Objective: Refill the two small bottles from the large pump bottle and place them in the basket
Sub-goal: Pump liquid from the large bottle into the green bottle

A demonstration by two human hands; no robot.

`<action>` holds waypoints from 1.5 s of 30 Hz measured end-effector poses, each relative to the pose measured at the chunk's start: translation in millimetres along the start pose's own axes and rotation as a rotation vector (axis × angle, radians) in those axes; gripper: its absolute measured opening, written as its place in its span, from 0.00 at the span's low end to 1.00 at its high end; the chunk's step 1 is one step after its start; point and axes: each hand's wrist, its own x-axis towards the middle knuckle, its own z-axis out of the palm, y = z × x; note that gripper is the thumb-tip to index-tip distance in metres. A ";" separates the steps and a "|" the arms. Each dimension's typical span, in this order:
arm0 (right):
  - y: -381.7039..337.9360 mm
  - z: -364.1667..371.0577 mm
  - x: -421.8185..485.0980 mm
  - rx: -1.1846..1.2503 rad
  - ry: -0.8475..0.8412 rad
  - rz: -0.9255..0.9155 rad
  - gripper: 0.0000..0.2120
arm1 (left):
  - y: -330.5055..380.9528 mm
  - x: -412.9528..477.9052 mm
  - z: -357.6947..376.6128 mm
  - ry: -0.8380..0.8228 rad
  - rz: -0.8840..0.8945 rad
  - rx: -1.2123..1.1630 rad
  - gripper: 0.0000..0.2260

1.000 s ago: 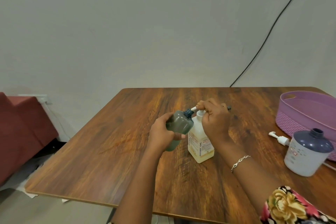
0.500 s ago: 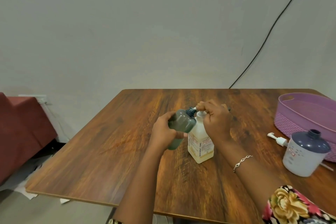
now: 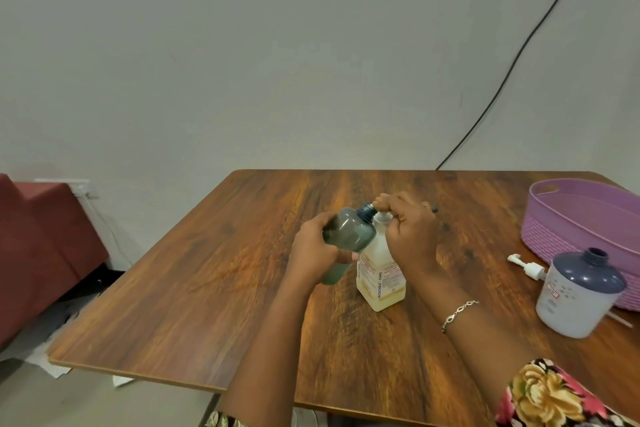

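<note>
Surveyed: wooden table (image 3: 207,288) set against a plain grey wall (image 3: 277,62). Taken as reference: large pump bottle (image 3: 381,282), cream-coloured, upright near the middle of the table.

Nearest the camera, right of the reference and well in front of it: floral sleeve (image 3: 554,395), then a chain bracelet (image 3: 459,310) on the right wrist.

Directly over the reference: right hand (image 3: 412,236), fingers curled tight round the pump head.

Hard beside the reference on its left: teal small bottle (image 3: 348,234), held off the table, tilted, open neck raised to the pump spout. Contact between spout and neck not determinable.

Wrapped round that bottle's body: left hand (image 3: 311,250), fingers and thumb closed on it.

Well apart to the right of the reference: white small bottle (image 3: 578,298) with purple top, upright on the table, neck uncapped. Just behind it: loose pump (image 3: 526,267), lying on its side.

Farther right and behind: purple basket (image 3: 571,229), on the table, neither small bottle inside.

Far left of the reference, off the table: red seat (image 3: 41,243).

Behind the reference, on the wall: black cable (image 3: 502,87), running up and to the right.
</note>
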 end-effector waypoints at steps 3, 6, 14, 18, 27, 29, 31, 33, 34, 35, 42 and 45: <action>-1.4 -3.7 15.3 0.036 -0.054 0.028 0.14 | 2.8 1.4 -2.2 0.009 0.005 -0.014 0.35; -3.0 -2.4 19.2 0.025 -0.039 0.012 0.13 | 4.5 3.1 -4.6 0.012 0.009 0.003 0.36; 2.1 5.3 3.6 0.012 0.020 0.014 0.15 | 2.4 1.0 -0.2 0.009 -0.017 0.033 0.36; -1.9 -0.6 17.2 0.064 -0.036 0.029 0.15 | 6.7 3.7 -4.0 0.023 0.000 0.033 0.35; 5.0 5.7 1.7 -0.007 0.012 -0.022 0.15 | 0.3 4.8 1.2 0.011 -0.008 0.048 0.35; 3.9 4.0 3.9 0.008 0.010 -0.017 0.16 | 1.6 4.6 0.9 0.013 -0.003 0.040 0.35; 1.8 1.4 10.1 0.026 -0.001 -0.018 0.16 | 5.1 6.1 -1.0 0.019 0.014 0.028 0.34; 1.0 -0.2 17.1 0.043 -0.017 -0.016 0.15 | 7.6 7.7 -3.8 0.025 0.032 0.032 0.34; 0.9 -0.5 17.4 0.041 -0.018 -0.019 0.15 | 7.7 8.8 -4.7 0.026 0.038 0.036 0.34; 1.1 -0.7 14.8 0.037 -0.009 -0.029 0.15 | 7.1 9.4 -5.4 0.026 0.040 0.045 0.34; 4.6 2.8 1.8 0.061 0.022 -0.032 0.18 | -1.5 5.5 2.7 0.001 0.017 0.003 0.33; 5.5 -1.6 -2.2 0.073 -0.013 -0.010 0.18 | -0.3 5.1 2.9 0.024 0.016 0.004 0.33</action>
